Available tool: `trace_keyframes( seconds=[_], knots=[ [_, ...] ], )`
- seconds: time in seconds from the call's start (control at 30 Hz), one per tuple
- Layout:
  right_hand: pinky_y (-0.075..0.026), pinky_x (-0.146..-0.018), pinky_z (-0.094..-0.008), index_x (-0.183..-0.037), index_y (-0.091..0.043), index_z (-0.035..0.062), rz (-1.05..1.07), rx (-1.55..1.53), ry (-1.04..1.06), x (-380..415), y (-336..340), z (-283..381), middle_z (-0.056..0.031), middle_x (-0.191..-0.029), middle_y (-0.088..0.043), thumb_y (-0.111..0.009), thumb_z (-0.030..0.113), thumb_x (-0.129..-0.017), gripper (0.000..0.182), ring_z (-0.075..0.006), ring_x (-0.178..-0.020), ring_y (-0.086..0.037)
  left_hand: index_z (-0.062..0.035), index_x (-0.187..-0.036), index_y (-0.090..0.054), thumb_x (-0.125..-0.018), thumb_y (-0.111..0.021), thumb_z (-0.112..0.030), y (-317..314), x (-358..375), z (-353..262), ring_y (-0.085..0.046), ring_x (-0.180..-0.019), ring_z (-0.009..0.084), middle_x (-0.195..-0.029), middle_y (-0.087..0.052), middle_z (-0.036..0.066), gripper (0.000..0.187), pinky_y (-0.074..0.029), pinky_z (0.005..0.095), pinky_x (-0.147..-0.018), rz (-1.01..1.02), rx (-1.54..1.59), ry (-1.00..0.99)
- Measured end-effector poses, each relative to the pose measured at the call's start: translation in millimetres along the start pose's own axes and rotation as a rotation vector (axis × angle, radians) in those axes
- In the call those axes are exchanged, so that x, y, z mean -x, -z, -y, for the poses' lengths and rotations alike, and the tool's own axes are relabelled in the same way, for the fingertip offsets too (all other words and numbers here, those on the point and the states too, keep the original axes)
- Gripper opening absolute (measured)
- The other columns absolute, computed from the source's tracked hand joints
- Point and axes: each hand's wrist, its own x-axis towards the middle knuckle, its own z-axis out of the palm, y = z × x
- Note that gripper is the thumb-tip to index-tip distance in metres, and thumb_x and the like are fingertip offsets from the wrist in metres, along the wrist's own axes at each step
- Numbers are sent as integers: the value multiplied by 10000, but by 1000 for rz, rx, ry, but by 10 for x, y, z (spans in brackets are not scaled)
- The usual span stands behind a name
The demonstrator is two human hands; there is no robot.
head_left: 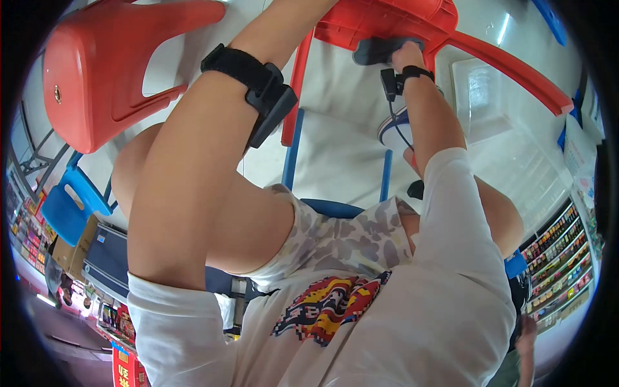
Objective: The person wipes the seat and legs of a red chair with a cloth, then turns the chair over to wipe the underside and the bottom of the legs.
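Note:
My right hand [405,55] is up at the red plastic stool or chair [445,22] at the top of the view. Its fingers are partly hidden behind a dark grey, soft-looking thing [377,51], which they seem to close round. That thing lies against the red plastic's lower edge, and I cannot make out its kind. A black strap with a small device [389,84] and a cable is on my right wrist. My left arm reaches up past the top edge, so my left hand is out of view; a black strapped device [271,106] sits on that forearm.
Another red stool [77,84] is at the upper left, above a small blue chair [74,203]. A clear plastic bin [477,97] stands on the pale floor at the right. Shelves of goods [561,264] line the right side, with a cardboard box [74,251] at the left.

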Motion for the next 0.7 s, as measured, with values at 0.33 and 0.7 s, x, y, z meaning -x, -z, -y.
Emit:
trace_keyframes(
  seconds=[0.33,0.7],
  knots=[
    [-565,-973,-472,-1145,-706,-39,-175,-733,-814,-33,-162,308,-242,-1243,-693,-611,216,-938,342,-430,-1148,-677,-10,-693,-533,-809,-684,23,18,-16,65,-423,-624,74,-643,-461,-24,193,-369,300,-560,1,-44,-50],
    [-570,-908,-494,-1163,-707,-12,-91,-37,-121,151,-95,6,-253,-1233,-681,-679,117,-810,377,-397,-1096,-692,-12,-691,-529,-822,-682,0,21,-8,37,-410,-623,70,-637,-451,-26,202,-372,303,-554,-11,-58,-35]
  ],
)
